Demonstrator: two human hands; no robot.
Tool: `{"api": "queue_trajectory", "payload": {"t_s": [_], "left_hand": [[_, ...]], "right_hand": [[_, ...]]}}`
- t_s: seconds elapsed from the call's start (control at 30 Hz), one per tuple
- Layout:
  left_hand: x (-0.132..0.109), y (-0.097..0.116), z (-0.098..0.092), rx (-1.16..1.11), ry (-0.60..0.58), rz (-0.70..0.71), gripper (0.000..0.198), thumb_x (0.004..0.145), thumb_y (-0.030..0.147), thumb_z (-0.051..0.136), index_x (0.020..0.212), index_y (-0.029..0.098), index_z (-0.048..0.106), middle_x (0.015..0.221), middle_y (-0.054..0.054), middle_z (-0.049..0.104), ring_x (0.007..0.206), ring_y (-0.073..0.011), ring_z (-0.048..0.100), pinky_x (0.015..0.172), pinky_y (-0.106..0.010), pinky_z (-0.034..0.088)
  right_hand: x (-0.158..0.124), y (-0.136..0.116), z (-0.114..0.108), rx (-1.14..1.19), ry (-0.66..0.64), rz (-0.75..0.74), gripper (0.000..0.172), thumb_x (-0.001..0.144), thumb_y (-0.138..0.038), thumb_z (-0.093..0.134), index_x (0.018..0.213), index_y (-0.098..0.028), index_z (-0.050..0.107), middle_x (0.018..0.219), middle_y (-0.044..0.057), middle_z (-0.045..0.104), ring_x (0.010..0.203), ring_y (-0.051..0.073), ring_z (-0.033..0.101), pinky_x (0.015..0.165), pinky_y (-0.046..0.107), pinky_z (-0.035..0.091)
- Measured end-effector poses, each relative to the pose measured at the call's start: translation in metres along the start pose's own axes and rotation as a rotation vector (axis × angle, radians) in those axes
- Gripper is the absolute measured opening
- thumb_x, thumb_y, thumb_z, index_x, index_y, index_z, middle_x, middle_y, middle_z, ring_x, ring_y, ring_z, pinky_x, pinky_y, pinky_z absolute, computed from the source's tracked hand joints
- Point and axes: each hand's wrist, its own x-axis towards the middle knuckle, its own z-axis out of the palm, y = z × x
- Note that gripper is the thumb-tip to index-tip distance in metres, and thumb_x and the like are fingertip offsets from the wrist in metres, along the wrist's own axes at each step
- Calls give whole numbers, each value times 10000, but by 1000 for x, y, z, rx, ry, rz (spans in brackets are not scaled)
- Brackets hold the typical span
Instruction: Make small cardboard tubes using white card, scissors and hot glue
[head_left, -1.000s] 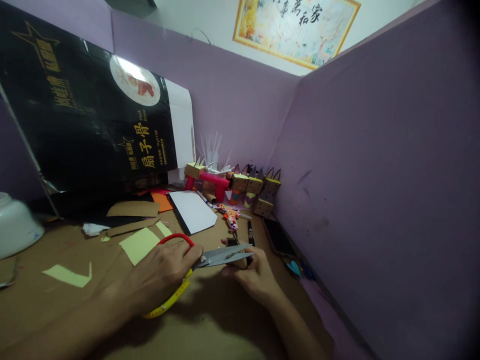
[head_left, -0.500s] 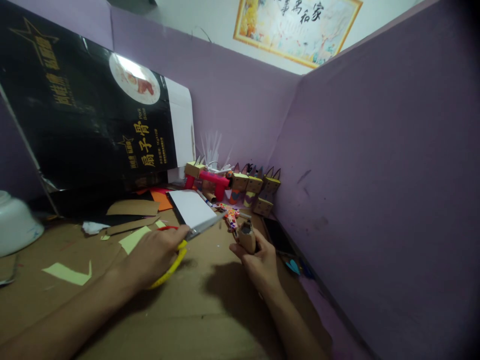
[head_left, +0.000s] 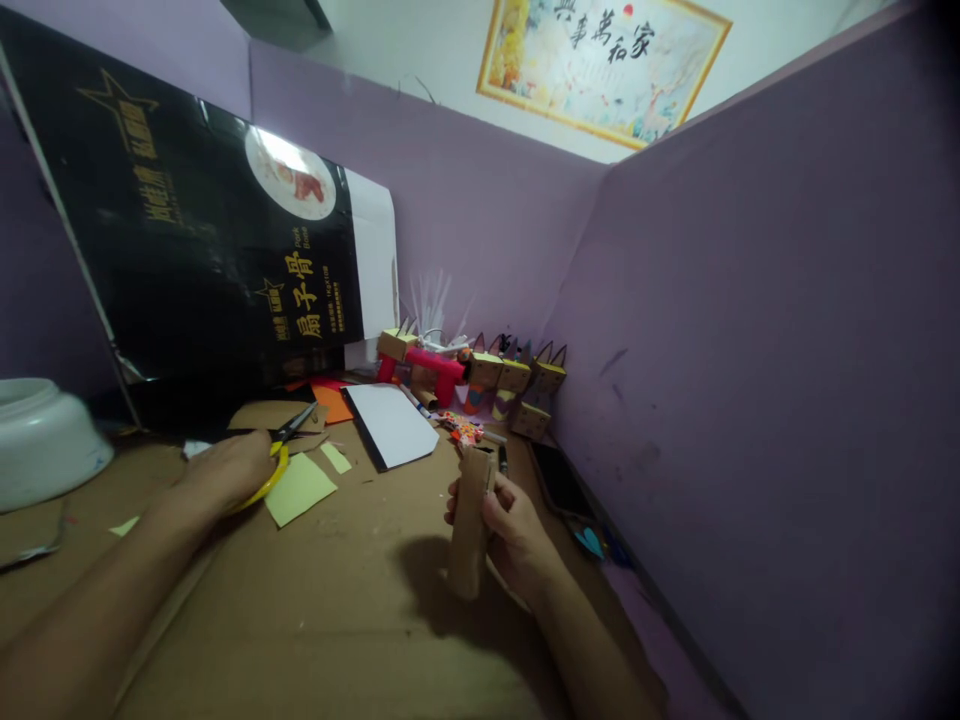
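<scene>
Scissors [head_left: 279,452] swung left; right hand [head_left: 517,530] now upends cardboard tube [head_left: 470,520].

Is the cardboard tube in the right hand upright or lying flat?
Upright, a little tilted. The right hand grips the cardboard tube by its side, its upper end above the fingers and its lower end down near the cardboard tabletop.

matt brown cardboard tube [head_left: 471,520] in the right hand [head_left: 517,535]; scissors [head_left: 279,452] with dark metal blades and glossy yellow plastic handles under the left hand [head_left: 225,472]. rough matt cardboard tabletop [head_left: 337,620], matt yellow-green paper scrap [head_left: 298,488], glossy black printed box [head_left: 202,250] far left.
</scene>
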Motion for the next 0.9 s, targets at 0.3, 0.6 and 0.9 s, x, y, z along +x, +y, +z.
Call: {"api": "queue_trajectory", "payload": {"t_s": [0.3, 0.6, 0.9], "left_hand": [[12, 3, -5, 82, -1, -153, 168, 509, 258, 669, 561, 202, 519, 603, -177, 605, 651, -430, 603, 517, -464, 403], [-54, 109, 9, -803, -220, 348, 367, 794, 417, 505, 1078, 186, 480, 751, -35, 614, 609, -162, 566, 552, -280, 480], [-67, 125, 31, -1006, -450, 440, 208, 842, 361, 464, 862, 172, 549, 827, -14, 568, 546, -86, 514, 516, -222, 460]], "right_hand": [[-3, 0, 7, -79, -16, 102, 369, 711, -514, 657, 848, -173, 624, 865, 53, 624, 605, 117, 561, 483, 226, 472], [-6, 7, 11, -124, -109, 259, 447, 715, -559, 622, 826, -127, 642, 669, 50, 632, 501, 111, 552, 466, 227, 452], [-2, 1, 23, -129, -151, 269, 337, 728, -430, 667, 948, -176, 644, 803, 28, 656, 630, 123, 587, 662, 262, 442]]}}
